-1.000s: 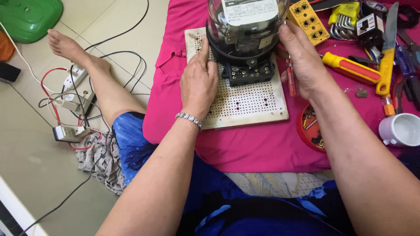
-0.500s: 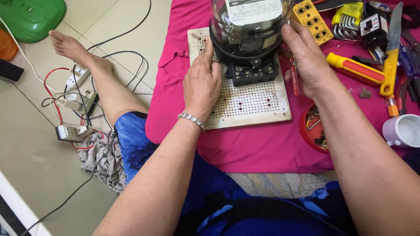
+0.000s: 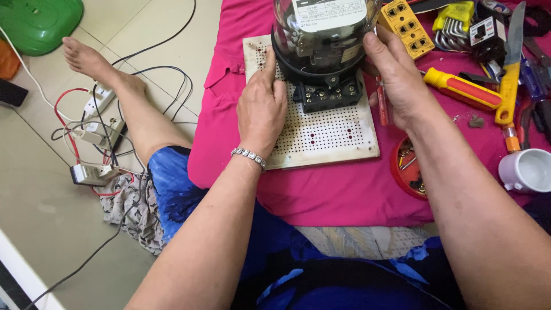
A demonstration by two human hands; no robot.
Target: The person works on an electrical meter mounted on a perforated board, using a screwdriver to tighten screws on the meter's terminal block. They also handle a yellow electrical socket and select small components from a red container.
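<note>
A black electricity meter (image 3: 321, 43) with a clear glass dome and a black terminal block (image 3: 330, 95) stands on a white perforated board (image 3: 327, 135). The board lies on a pink cloth (image 3: 229, 115). My left hand (image 3: 261, 109) rests flat on the board's left part, its index finger stretched up along the meter's left side. My right hand (image 3: 396, 77) presses against the meter's right side, fingers curled around it. A silver bracelet (image 3: 248, 156) circles my left wrist.
Right of the meter lie a yellow socket strip (image 3: 404, 23), a yellow and red screwdriver (image 3: 462, 89), yellow-handled pliers (image 3: 508, 74) and hex keys (image 3: 453, 23). A red dish of screws (image 3: 404, 169) and a white cup (image 3: 525, 169) sit nearer. Sockets and wires (image 3: 94, 132) lie on the floor left.
The two hands and the meter keep their places on the board. The view has shifted a little; my left index finger now points further up beside the meter.
</note>
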